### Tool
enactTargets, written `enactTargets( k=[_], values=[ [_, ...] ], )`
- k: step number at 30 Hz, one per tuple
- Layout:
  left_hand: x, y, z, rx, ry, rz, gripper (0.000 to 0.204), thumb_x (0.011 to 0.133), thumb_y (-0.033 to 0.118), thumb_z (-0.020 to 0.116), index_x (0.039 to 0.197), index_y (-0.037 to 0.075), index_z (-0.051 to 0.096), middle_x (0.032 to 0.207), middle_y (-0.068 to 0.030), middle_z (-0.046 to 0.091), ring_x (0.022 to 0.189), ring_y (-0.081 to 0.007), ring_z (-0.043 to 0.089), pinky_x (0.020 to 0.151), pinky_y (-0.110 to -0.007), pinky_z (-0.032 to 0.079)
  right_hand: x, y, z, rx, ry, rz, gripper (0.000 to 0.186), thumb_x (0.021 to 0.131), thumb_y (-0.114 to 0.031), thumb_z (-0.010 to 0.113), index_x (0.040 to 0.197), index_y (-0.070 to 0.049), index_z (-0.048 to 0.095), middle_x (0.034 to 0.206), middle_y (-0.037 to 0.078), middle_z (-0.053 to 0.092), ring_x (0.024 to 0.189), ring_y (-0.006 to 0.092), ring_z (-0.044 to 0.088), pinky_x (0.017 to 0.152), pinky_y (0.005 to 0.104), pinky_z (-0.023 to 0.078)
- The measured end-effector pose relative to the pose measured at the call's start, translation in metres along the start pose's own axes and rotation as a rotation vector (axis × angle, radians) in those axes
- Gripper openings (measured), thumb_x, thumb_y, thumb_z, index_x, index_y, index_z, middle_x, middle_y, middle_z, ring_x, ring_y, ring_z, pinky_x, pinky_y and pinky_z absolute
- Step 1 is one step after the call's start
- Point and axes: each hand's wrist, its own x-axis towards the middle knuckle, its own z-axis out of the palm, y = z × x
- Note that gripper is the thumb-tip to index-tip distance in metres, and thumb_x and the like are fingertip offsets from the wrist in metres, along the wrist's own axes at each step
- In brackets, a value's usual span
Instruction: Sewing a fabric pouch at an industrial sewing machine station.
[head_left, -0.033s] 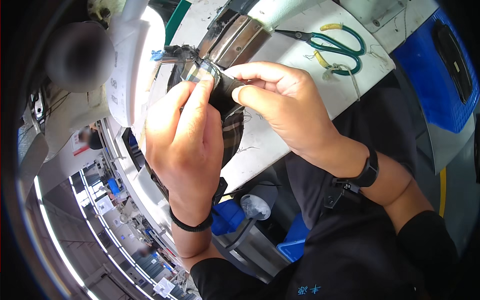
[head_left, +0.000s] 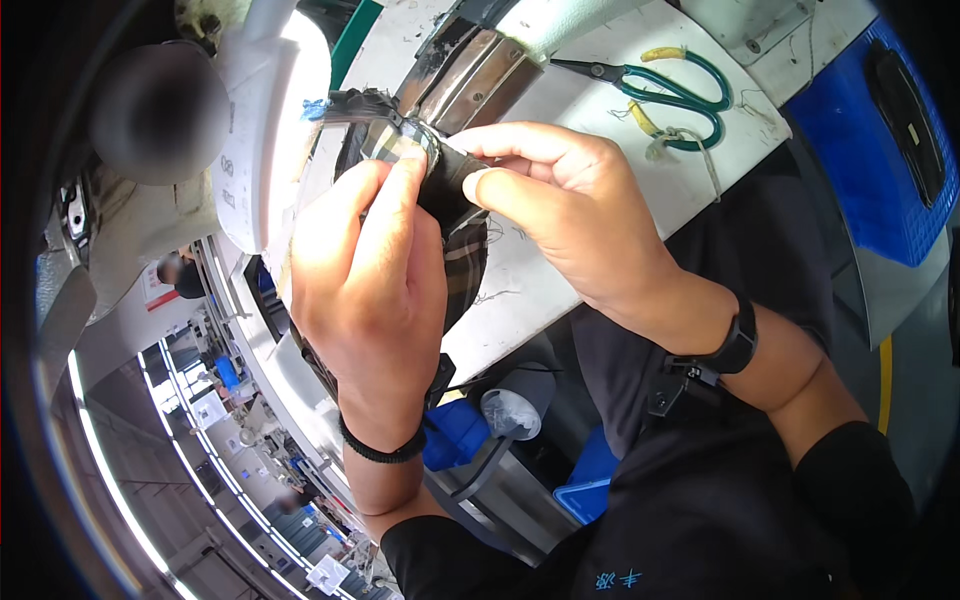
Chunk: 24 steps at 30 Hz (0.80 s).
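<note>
A piece of dark plaid fabric (head_left: 467, 262) lies at the worn metal bed (head_left: 478, 84) of what looks like a sewing machine. My left hand (head_left: 370, 260) has its fingers closed together, with the index fingertip pressing on a lighter plaid part near the metal. To its right, my right hand (head_left: 570, 200) pinches a dark fold of the same fabric between thumb and index finger. Both hands stay close together, with the fold stretched between them. The left fingers hide part of the cloth, and what lies under them cannot be seen.
Thread snips with green handles (head_left: 690, 100) lie on the white tabletop (head_left: 530, 290), among loose threads. A blue crate (head_left: 880, 140) holding a dark item stands at the right. Below the table edge are a bin (head_left: 515, 405) and blue containers. A white machine body (head_left: 270, 130) rises at left.
</note>
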Motion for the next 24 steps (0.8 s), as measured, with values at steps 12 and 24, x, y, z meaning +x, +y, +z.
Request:
enactTargets(
  k=[12, 24],
  values=[
    [0.009, 0.000, 0.001, 0.023, -0.076, -0.094, 0.024, 0.085, -0.004, 0.074, 0.108, 0.003, 0.076, 0.097, -0.0113, 0.076, 0.088, -0.0289, 0.073, 0.082, -0.038, 0.057, 0.009, -0.009, 0.010, -0.261, 0.099, -0.312, 0.012, 0.091, -0.004, 0.071, 0.097, 0.006, 0.071, 0.085, 0.015, 0.076, 0.078, 0.0184, 0.075, 0.075, 0.0303, 0.060],
    [0.005, 0.010, -0.005, -0.077, -0.166, -0.377, 0.028, 0.091, 0.003, 0.073, 0.119, 0.005, 0.071, 0.070, -0.0050, 0.061, 0.058, -0.0161, 0.058, 0.059, -0.030, 0.050, 0.008, -0.019, 0.014, -0.586, 0.128, -0.258, 0.023, 0.090, -0.019, 0.075, 0.080, -0.003, 0.063, 0.067, 0.012, 0.066, 0.061, 0.0307, 0.066, 0.060, 0.0419, 0.051]
  ],
)
